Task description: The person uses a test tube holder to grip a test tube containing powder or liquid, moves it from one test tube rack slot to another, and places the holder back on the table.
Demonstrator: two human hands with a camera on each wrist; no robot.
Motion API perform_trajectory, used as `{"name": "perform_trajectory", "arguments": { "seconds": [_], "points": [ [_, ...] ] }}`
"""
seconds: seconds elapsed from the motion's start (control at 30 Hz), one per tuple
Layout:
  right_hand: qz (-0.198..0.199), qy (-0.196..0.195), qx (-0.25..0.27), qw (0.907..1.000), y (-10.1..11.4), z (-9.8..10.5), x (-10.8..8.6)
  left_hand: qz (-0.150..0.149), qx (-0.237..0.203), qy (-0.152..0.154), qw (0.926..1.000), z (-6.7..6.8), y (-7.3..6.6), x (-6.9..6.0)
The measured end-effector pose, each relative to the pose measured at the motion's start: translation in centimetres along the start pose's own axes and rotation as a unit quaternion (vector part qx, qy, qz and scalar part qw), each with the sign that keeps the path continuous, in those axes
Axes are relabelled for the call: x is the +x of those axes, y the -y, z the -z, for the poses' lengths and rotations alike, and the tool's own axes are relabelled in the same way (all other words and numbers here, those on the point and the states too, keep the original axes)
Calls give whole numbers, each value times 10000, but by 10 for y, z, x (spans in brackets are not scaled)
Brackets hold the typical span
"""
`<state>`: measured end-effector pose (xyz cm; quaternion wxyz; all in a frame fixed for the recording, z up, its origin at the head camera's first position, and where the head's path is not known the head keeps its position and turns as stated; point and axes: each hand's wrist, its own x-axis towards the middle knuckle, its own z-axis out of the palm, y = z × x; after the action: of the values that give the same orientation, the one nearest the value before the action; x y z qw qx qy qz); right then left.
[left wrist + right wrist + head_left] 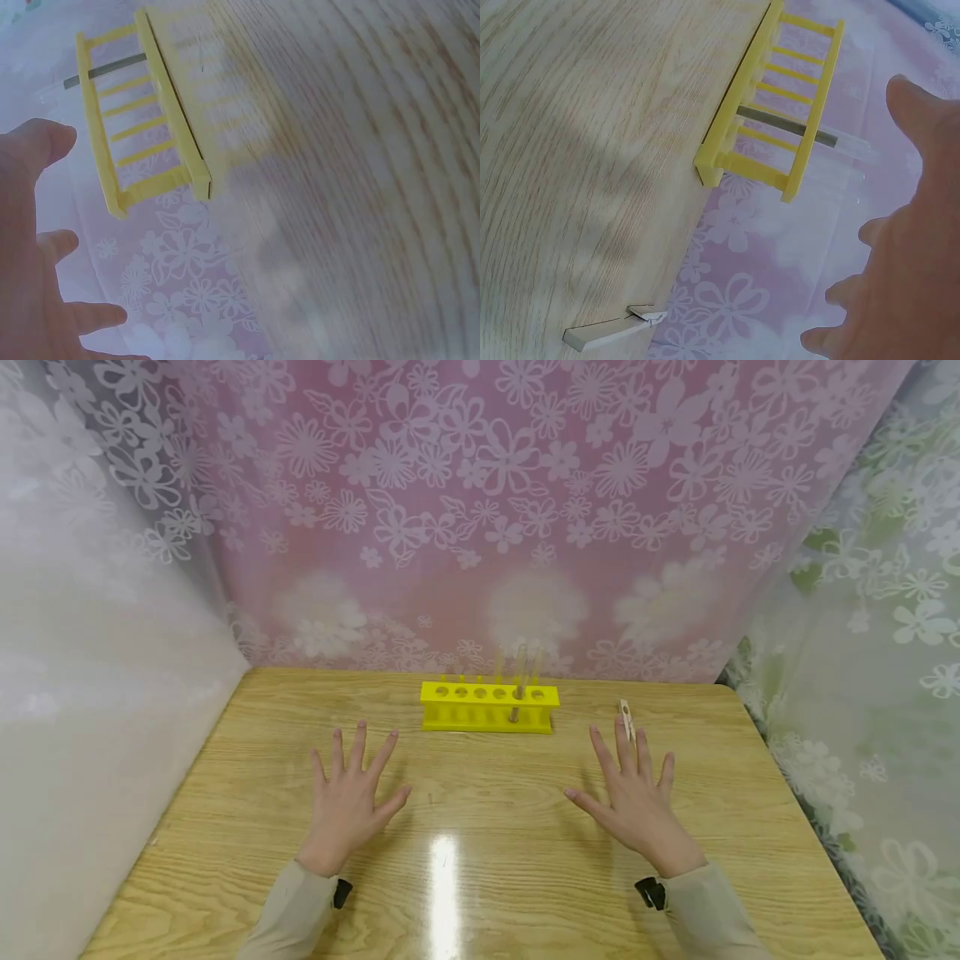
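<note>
The rack [490,702] is seen upright near the far edge of the table [510,793], between the hands and beyond their fingertips, touched by neither. In its fifth hole from the left a tube [776,122] is held upright, with something dark in its lower part; whether solid or liquid cannot be told. Fainter clear tubes [498,667] can be made out at the back of the rack, though how they are seated is not clear.

To the right of the rack, the clip [607,331] is found lying on the table. It is partly overlapped by a fingertip in the head view, but is seen apart from the hand in the right wrist view.

Both the left hand [348,806] and the right hand [636,806] are spread, fingers straight and parted, with nothing grasped; they appear to be held just above the table.

This is judged a ready pose. If the tube is handled, the rack is best steadied at its left end by the left hand and the tube drawn straight up by the right, so that its neighbours are not knocked. If the clip is used, it should be pinched at its handle end.

Behind everything, a flowered curtain [480,510] is hung.
</note>
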<state>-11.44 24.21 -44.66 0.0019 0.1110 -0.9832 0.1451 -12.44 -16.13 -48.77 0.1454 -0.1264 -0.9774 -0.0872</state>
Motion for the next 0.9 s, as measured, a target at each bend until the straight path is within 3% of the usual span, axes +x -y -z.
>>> {"name": "perform_trajectory", "arguments": {
  "seconds": [0.23,0.37,0.53,0.7,0.9],
  "points": [
    [81,1,197,9998,0,3,0,-34,-94,21,9999,-1,1,3],
    [167,-119,448,9988,-4,2,2,-38,-413,38,9991,-1,0,7],
    [217,-363,700,9967,-8,3,5,-15,-860,-33,9963,-3,-2,13],
    [214,-648,948,9932,-9,5,9,-39,-889,-112,9960,-4,-4,19],
    [168,-1248,1354,9827,-15,3,17,-42,-1238,-128,9922,-9,-7,27]
  ]
}}
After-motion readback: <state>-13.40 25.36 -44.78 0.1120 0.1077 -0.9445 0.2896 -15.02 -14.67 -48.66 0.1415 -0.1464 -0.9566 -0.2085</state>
